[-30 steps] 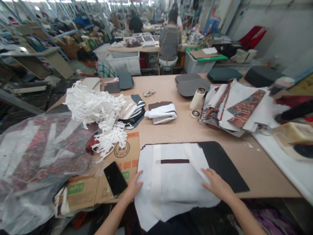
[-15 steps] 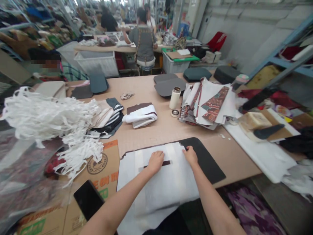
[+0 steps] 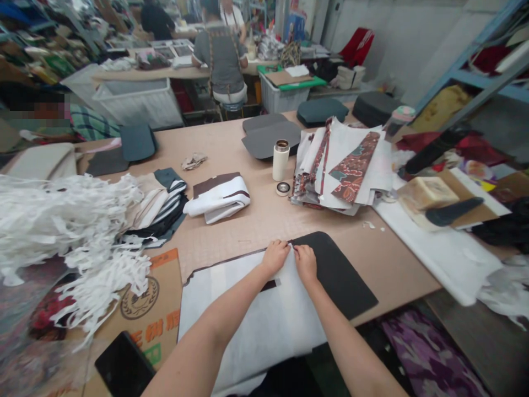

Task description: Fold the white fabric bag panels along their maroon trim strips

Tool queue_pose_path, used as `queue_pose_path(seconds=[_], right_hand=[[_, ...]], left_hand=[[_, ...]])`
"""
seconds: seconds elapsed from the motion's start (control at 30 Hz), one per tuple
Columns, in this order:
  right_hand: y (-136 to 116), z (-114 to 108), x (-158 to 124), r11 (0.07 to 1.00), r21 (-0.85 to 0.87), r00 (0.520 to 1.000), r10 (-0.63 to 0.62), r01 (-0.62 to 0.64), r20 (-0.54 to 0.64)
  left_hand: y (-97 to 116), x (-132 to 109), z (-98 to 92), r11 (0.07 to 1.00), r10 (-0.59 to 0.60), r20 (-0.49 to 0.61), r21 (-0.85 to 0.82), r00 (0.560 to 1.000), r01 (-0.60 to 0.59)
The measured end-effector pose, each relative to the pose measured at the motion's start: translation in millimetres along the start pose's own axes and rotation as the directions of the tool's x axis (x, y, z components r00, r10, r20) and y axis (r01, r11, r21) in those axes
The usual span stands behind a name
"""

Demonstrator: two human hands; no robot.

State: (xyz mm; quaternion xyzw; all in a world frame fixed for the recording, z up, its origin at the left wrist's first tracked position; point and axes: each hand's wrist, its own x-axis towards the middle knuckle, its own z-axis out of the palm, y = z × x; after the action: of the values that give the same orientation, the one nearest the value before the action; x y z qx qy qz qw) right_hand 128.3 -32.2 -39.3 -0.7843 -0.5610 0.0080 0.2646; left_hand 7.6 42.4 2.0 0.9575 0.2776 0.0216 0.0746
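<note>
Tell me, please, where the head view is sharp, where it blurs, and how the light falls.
Head view: sharp at the centre, where the left hand and right hand lie close together at the far edge of the white sheet; smeared toward the left edge, over the strips; the wide lens stretches the corners; light is soft and even, with no hard shadows or glare.

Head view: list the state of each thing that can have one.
left hand, fingers curled at the far edge of the white sheet
right hand, fingers curled at the same edge
white sheet, flat, overhanging the table
flask, upright
tape roll, lying flat
phone, screen dark
</note>
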Motion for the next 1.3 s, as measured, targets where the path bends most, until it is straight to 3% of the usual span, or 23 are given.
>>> queue_pose_path(seconds=[0.23,0.87,1.3], right_hand=[[1.3,0.7,-5.6,0.988,-0.111,0.994,-0.106,0.105,-0.004],[0.8,4.2,-9.7,0.969,-0.205,0.991,-0.136,0.136,0.018],[0.5,4.4,-8.7,0.929,-0.303,0.963,-0.253,0.214,-0.094]], left_hand=[[-2.0,5.6,-3.8,0.997,0.064,0.011,0.038,0.998,-0.064],[-7.0,-3.9,3.6,0.994,0.097,-0.026,0.053,0.995,-0.096],[-5.3,-1.1,4.3,0.986,0.102,-0.032,0.139,0.994,-0.096]])
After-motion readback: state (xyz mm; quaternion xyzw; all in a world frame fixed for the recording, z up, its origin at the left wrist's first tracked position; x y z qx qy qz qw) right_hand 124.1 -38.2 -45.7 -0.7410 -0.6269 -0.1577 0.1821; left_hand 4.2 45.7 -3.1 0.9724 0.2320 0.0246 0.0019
